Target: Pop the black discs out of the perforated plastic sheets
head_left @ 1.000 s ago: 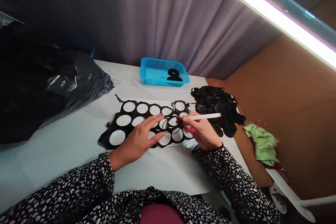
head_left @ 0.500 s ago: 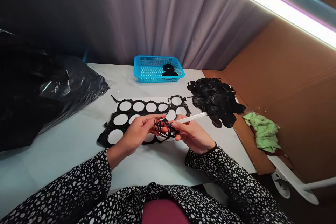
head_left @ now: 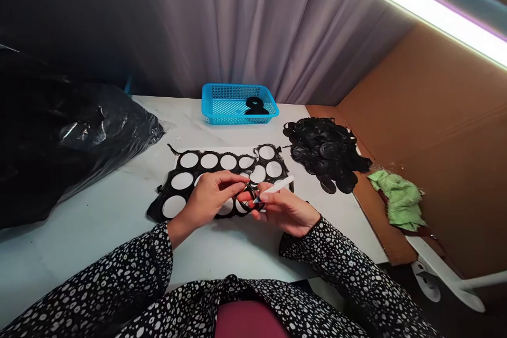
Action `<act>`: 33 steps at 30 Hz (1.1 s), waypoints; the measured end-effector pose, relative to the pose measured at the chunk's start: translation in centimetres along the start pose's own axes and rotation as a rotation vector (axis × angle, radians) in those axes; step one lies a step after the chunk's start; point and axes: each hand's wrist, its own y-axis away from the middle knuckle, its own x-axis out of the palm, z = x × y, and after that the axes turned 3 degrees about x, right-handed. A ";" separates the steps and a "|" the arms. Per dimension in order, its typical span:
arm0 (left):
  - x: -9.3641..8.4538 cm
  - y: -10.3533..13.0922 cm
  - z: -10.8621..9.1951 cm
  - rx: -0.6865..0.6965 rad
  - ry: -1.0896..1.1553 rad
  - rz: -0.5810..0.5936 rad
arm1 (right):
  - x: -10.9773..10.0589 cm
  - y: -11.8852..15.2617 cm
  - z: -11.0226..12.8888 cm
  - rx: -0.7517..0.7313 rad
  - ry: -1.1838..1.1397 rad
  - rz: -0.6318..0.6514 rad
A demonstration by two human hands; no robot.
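Observation:
Between my two hands is a small bundle of thin black rings (head_left: 249, 190), partly hidden by my fingers. My left hand (head_left: 206, 198) pinches the bundle's left side between thumb and fingertips. A slim white pen-like tool (head_left: 280, 184) is held in my right hand (head_left: 291, 211), its dark tip pointing down and left at the rings. Fingers of my right hand also touch the rings' right side. Below both hands lies a black sheet (head_left: 156, 212) with rows of round holes, showing a white surface through them. My hands cover part of it.
Behind the sheet, a blue basket (head_left: 240, 117) holds some black rings (head_left: 254, 102). A heap of black discs (head_left: 325, 145) lies to the right, near a green cloth (head_left: 398, 200). A large black bag (head_left: 43, 153) fills the left. Cardboard (head_left: 447, 132) rises at the right.
The rings, spread in loose loops before, now look gathered into a narrower bundle. The white tool's outer end has moved left and tilts more steeply; my right hand has shifted slightly down.

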 end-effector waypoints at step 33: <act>0.9 0.3 6.4 0.258 -0.971 0.058 | -4.7 -10.2 1.7 -0.512 1.145 -0.311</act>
